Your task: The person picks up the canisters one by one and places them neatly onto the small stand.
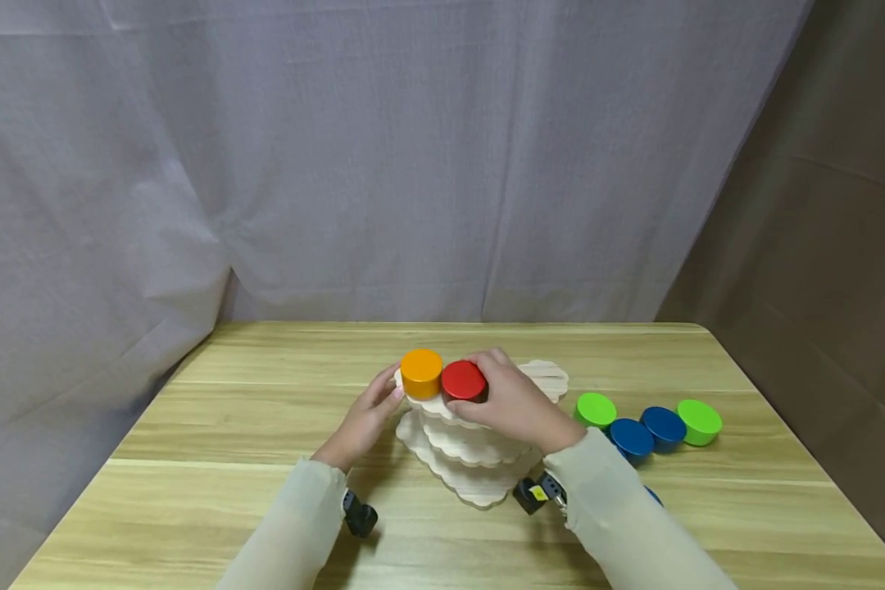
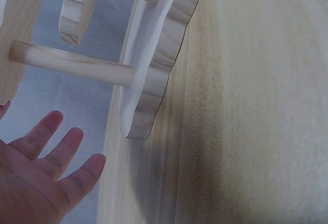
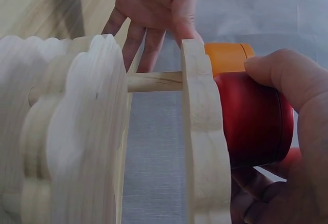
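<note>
A tiered wooden stand [image 1: 479, 485] with scalloped boards joined by dowels stands before me. On its top board [image 3: 205, 126] sits an orange round tin [image 1: 421, 373] with a lid seam. My right hand [image 1: 515, 401] grips a red round tin [image 1: 463, 380] by its side, thumb near and fingers around the far side; the tin's base is right at the top board, beside the orange one. My left hand [image 1: 369, 416] is at the left edge of that board, thumb tip at the rim. Its other fingers [image 2: 69, 142] are extended and spread below the board.
Right of the stand are green round tins [image 1: 596, 408] [image 1: 699, 421] and blue ones [image 1: 631, 439] [image 1: 664, 428], with another blue edge partly behind my right sleeve [image 1: 619, 508]. A grey cloth [image 1: 383, 164] hangs behind the wooden table [image 1: 192, 459].
</note>
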A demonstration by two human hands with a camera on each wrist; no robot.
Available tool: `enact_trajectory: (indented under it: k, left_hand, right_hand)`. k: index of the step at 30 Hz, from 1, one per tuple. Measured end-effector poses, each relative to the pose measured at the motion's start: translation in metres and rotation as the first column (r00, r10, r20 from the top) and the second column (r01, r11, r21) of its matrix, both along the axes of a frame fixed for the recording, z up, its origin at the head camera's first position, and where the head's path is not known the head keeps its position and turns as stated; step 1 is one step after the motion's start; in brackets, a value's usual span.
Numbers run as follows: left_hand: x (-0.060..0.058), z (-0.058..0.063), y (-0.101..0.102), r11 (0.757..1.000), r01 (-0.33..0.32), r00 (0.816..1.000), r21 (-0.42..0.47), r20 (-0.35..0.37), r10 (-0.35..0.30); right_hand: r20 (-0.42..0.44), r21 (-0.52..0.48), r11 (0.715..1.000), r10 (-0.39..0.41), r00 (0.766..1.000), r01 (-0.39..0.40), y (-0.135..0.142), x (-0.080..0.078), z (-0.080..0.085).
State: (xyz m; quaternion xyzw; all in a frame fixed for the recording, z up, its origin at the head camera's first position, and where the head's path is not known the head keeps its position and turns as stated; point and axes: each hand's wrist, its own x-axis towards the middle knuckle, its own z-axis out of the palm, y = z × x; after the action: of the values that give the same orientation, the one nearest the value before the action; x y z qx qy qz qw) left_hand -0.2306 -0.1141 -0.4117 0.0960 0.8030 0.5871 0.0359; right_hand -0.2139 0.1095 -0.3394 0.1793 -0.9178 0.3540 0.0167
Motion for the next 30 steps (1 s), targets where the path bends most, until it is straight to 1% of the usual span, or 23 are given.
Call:
enact_trajectory:
  k: [4, 7, 9, 12, 15, 19, 22, 27, 30]
  left_hand:
    - [-0.001, -0.001, 0.000, 1.000, 0.008, 1.000, 0.015, -0.010, -0.008]
    - [0.000, 0.002, 0.000, 0.999, 0.014, 1.000, 0.029, -0.011, -0.014]
    - [0.003, 0.008, 0.001, 0.999, 0.021, 1.000, 0.039, -0.012, -0.021]
    - [0.011, 0.020, 0.002, 0.999, 0.025, 1.000, 0.036, 0.005, -0.026]
    - [0.018, 0.029, 0.004, 0.999, 0.028, 1.000, 0.025, -0.003, -0.028]
    - [0.019, 0.031, 0.004, 0.999, 0.023, 1.000, 0.034, -0.001, -0.022]
    - [0.019, 0.030, 0.004, 0.999, 0.022, 1.000, 0.039, 0.008, -0.022]
    - [0.019, 0.031, 0.003, 0.999, 0.022, 1.000, 0.038, 0.011, -0.022]
    - [0.019, 0.032, 0.002, 0.999, 0.021, 1.000, 0.033, 0.005, -0.021]
  right_hand:
    - [-0.018, 0.034, 0.999, 0.003, 1.000, -0.003, -0.001, 0.000, 0.001]
    - [-0.039, 0.061, 0.998, 0.001, 0.999, 0.002, -0.001, 0.002, 0.002]
    - [-0.061, 0.075, 0.997, -0.001, 0.998, 0.005, 0.000, 0.004, 0.002]
    - [-0.106, 0.095, 0.995, -0.007, 0.994, 0.017, 0.004, 0.009, 0.002]
    - [-0.182, 0.121, 0.993, 0.009, 0.983, 0.013, 0.011, 0.014, 0.001]
    - [-0.257, 0.147, 0.989, 0.039, 0.966, -0.001, 0.023, 0.026, 0.000]
    - [-0.291, 0.161, 0.987, 0.056, 0.955, -0.009, 0.036, 0.036, -0.002]
    - [-0.344, 0.221, 0.975, 0.070, 0.936, 0.008, 0.059, 0.050, -0.012]
    - [-0.361, 0.242, 0.970, 0.063, 0.930, 0.028, 0.072, 0.058, -0.017]
